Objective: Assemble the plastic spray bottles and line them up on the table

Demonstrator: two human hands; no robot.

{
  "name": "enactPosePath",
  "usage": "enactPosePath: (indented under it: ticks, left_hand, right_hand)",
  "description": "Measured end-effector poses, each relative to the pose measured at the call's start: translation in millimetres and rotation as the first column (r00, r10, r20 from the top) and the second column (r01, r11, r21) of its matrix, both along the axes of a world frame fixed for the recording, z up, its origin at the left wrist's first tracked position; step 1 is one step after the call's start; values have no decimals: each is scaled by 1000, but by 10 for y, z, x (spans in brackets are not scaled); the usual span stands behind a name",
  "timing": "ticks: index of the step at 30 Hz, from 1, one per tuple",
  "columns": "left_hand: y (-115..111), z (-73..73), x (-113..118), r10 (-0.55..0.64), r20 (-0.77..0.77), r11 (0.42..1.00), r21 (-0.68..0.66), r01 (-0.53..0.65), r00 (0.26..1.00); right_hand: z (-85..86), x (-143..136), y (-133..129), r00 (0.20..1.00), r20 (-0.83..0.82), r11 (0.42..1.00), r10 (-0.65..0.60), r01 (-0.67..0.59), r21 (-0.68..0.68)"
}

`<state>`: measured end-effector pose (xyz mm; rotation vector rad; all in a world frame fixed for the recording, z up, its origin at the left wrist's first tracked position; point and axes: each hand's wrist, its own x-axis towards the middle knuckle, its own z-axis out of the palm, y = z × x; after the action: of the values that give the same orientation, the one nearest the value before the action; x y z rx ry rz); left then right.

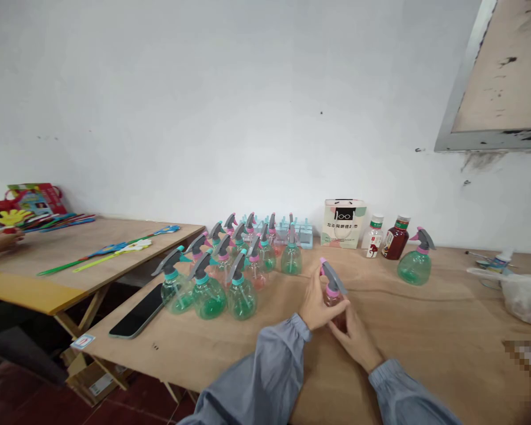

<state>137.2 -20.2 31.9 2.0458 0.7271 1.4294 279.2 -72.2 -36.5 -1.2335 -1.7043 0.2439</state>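
Both my hands are wrapped round one pink-collared spray bottle with a grey trigger head [333, 283], upright over the wooden table [265, 348]. My left hand [316, 302] holds it from the left near the collar. Lower down, my right hand [354, 336] grips its right side. The bottle's lower body is mostly hidden by my fingers. To the left stand several spray bottles, among them one with a turquoise collar and green base [242, 295]. Another green bottle with a pink collar [415, 265] stands apart on the right.
A black phone [139, 314] lies at the table's left edge. Along the back are a paper bag [343, 224], a white-labelled bottle [374, 237] and a dark red bottle [395, 239]. At right lies a plastic bag [528, 295]. Another person's hand [0, 242] is far left.
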Motion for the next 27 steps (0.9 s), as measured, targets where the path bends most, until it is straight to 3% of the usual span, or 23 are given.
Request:
enactPosePath:
  ticks: [2,4,7,9,11,13,16,20,23,25,27]
  left_hand:
    - [-35,33,-7,34,30,998,-55,-33,999]
    - [-22,56,-52,52,63,996,-82,-46,997]
    - [7,70,-159,7,64,995,-102,-1,998]
    - [10,72,-224,4,46,994,-106,1,999]
    - [1,75,-268,12,28,994,-105,-9,1000]
    - [-12,83,-290,7,12,993,-114,-5,1000]
    - [-22,89,-298,-9,-15,993,-116,7,1000]
    - [-13,65,-306,-21,-16,995,-96,19,1000]
    - [-8,55,-321,-11,-4,995,-98,11,1000]
    - [-15,66,-334,0,4,994,-106,0,1000]
    - [-29,86,-346,11,11,993,-117,-9,1000]
  right_hand:
    - [9,-24,-29,998,48,999,33,-32,-18]
    - [48,120,14,999,37,1000,-13,13,-9]
    - [216,680,218,955,-146,961,-258,270,63]
    - [393,1190,405,823,-307,846,-478,525,90]
    - [577,1686,586,634,-340,651,-694,755,81]
    - [727,2080,738,565,-348,587,-748,808,51]
    - [845,2441,921,572,-298,601,-764,799,-6]
    - [859,2621,1106,570,-333,632,-751,767,-111]
    - [815,2575,1137,574,-320,631,-754,768,-110]
    - [752,2441,1081,588,-241,619,-772,782,-77]
    - [655,2228,968,632,-163,643,-758,766,-15]
